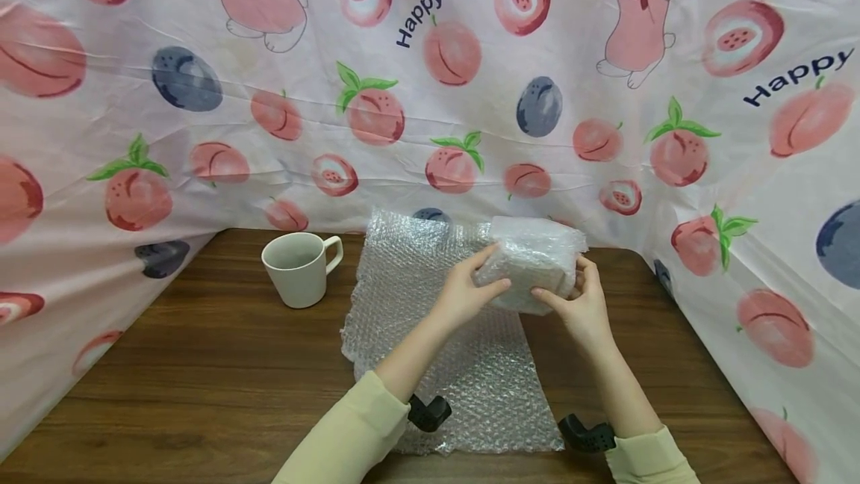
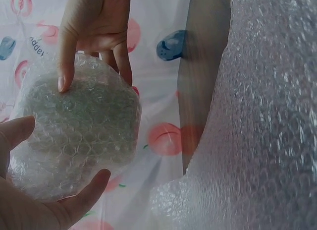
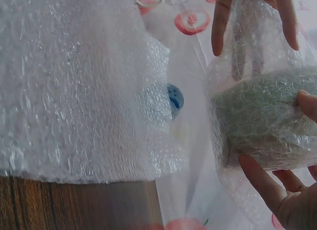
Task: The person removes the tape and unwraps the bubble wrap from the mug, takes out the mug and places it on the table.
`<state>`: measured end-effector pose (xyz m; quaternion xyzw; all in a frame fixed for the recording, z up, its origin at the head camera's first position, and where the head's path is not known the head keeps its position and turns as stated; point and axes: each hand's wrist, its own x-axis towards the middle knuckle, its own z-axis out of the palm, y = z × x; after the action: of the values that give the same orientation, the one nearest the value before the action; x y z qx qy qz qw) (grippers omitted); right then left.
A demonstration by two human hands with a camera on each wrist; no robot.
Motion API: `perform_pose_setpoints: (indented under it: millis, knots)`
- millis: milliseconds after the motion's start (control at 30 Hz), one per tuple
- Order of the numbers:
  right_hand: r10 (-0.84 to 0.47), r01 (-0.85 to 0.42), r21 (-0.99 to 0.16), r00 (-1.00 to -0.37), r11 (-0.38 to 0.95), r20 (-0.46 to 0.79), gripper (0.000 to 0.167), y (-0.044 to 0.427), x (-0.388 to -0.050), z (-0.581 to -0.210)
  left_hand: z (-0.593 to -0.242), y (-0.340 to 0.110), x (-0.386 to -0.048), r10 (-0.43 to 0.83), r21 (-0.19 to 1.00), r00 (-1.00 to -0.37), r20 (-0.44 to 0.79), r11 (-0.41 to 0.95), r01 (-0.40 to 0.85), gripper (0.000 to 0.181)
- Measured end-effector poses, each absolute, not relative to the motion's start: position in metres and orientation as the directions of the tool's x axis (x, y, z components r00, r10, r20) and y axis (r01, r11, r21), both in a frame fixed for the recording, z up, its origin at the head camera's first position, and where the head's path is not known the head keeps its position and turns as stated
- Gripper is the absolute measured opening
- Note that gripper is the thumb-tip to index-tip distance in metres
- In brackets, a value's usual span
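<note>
Above the back right part of the table, both hands hold a bubble-wrapped bundle (image 1: pixel 534 264) off the surface. Its layers are clear plastic; something greenish shows dimly through them in the left wrist view, its kind hidden. My left hand (image 1: pixel 463 293) grips the bundle's left side, thumb toward me. On the other side my right hand (image 1: pixel 583 312) holds it, with the thumb on the near face and the other fingers around the right edge. Below and to the left lies a large flat sheet of bubble wrap (image 1: pixel 463 372), its far end rising against the back cloth.
A white mug (image 1: pixel 297 271) stands upright on the dark wooden table (image 1: pixel 201 387), left of the sheet, handle to the right. Cloth printed with peaches (image 1: pixel 452 52) hangs behind and at both sides. Black wrist devices (image 1: pixel 430 413) sit at both cream sleeves' cuffs.
</note>
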<state>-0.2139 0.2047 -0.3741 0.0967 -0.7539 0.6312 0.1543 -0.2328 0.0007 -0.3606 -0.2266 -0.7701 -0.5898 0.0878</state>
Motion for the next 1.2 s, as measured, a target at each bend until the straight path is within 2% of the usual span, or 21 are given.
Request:
perform_pose_setpoints:
  millis: [133,567,1200]
  knots:
    - [0.036,-0.342,-0.926,-0.935,0.162,0.352,0.081,0.197,-0.214,-0.372,-0.359,-0.007,-0.233,0.237,0.877,-0.888,0.395,0.193,0.441,0.063]
    - [-0.002,-0.335,-0.930,-0.941,0.152,0.339,0.079,0.173,-0.218,-0.366,-0.347,-0.035,-0.232,0.197,0.930,-0.947,0.254,0.220,0.296,0.073]
    - [-0.067,-0.249,-0.954,-0.968,0.167,0.241,0.079,0.145,-0.233,-0.381,-0.356,-0.066,-0.242,0.177,0.952,-0.969,0.174,0.222,0.211,0.078]
